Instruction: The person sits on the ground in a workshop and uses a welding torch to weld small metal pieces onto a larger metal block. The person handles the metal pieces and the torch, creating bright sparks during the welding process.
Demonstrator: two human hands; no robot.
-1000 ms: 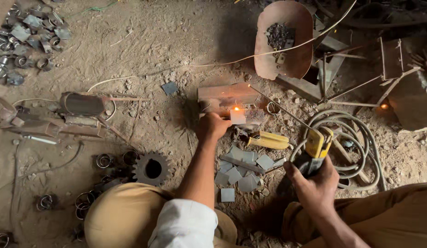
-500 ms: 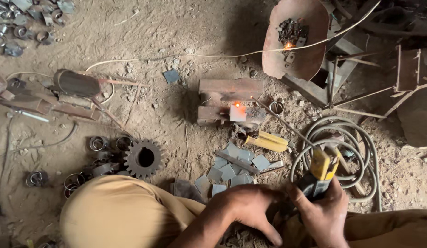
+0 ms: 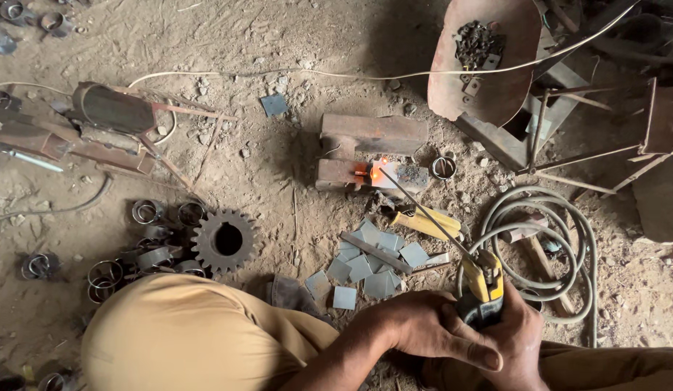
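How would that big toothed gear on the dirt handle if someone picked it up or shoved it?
The gear looks like thick rusty steel, so probably heavy for its size and fully rigid. It lies flat on the sandy ground, so a push would likely make it drag, not roll. Its teeth and centre hole should give a firm, non-slip grip.

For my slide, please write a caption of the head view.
Both hands grip a yellow electrode holder; its rod meets glowing metal on the dirt floor.

Both hands, the right hand [image 3: 517,337] and the left hand [image 3: 430,329], close their grip on a yellow electrode holder [image 3: 485,286]. Its welding rod [image 3: 423,210] runs up-left from the grip to a glowing spot on the metal block [image 3: 372,174]. Small metal squares [image 3: 365,264] lie just left of the grip.
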